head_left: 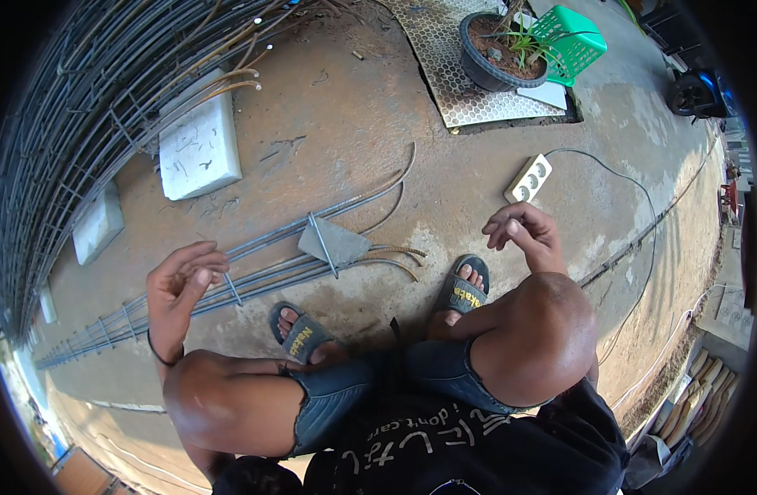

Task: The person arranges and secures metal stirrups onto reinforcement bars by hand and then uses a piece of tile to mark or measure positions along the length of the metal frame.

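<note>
My left hand [183, 289] hovers over the near side of a long steel rebar cage [230, 290], its fingers loosely bent and thumb apart, with nothing visible in it. Above my right knee, my right hand [527, 237] is raised with fingers half curled and thumb apart; it also looks bare. The rebar cage lies on the floor in front of my feet, its bars tied by several square stirrups and hooked at the right end. A grey flat stone piece [335, 242] rests among the bars near that end, beside a stirrup. Nearest my right hand is a white power strip [528, 179].
Stacked rebar cages [81, 124] fill the upper left, by white blocks [198, 136]. A potted plant [502, 54] and a green basket [570, 41] stand on a patterned panel [452, 91]. A dark cable [642, 186] crosses the floor at right.
</note>
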Available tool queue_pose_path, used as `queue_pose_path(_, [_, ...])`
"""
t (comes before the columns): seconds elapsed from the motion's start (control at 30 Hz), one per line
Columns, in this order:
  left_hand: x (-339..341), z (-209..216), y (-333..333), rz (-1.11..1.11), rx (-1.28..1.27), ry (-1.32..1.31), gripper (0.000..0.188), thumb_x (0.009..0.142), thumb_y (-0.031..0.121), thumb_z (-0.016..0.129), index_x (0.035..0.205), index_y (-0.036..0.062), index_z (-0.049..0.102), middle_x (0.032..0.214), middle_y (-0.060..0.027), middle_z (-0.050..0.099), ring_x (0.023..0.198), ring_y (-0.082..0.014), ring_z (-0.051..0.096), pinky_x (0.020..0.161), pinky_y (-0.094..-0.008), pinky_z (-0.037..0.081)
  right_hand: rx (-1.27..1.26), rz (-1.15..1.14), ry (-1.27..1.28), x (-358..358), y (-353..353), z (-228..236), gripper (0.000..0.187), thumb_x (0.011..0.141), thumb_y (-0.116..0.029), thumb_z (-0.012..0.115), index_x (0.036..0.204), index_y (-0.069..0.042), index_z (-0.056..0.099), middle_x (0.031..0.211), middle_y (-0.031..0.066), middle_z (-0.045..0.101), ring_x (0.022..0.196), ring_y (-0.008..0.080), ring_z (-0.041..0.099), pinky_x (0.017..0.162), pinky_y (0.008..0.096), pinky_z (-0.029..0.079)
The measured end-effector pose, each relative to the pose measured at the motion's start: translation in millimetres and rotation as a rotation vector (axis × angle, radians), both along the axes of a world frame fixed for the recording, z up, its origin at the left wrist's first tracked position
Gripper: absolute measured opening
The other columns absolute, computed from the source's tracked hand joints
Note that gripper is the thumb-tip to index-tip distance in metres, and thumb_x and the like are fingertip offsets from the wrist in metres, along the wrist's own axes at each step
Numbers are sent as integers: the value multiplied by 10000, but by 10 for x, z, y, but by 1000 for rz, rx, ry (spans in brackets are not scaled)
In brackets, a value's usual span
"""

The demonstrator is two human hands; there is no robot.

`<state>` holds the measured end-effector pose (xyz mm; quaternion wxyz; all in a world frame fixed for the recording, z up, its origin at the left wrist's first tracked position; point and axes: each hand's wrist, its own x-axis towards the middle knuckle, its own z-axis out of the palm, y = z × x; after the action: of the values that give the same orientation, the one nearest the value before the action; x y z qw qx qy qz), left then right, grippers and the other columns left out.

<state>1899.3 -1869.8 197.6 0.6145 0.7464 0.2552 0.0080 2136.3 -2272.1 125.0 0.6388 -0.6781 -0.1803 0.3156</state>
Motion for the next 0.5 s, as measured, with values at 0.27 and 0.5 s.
queue_pose_path(0.27, [240,-1636,107,-231,950,179,360,746,103,695,1092,22,632,1052,-153,624,1022,-352,560,873,-412,460,-778,187,-560,1061,1104,-1405,389,876,-355,616,1015,7,644,908,190,675,808,302,661,732,401,501])
queue_pose_path(0.5, [349,-2036,-4,-372,976,252,323,773,150,684,1074,40,640,1058,-142,626,1011,-345,563,885,-415,441,-993,194,-752,1399,1450,-2142,497,811,-430,665,779,66,647,654,200,647,671,333,666,688,419,523])
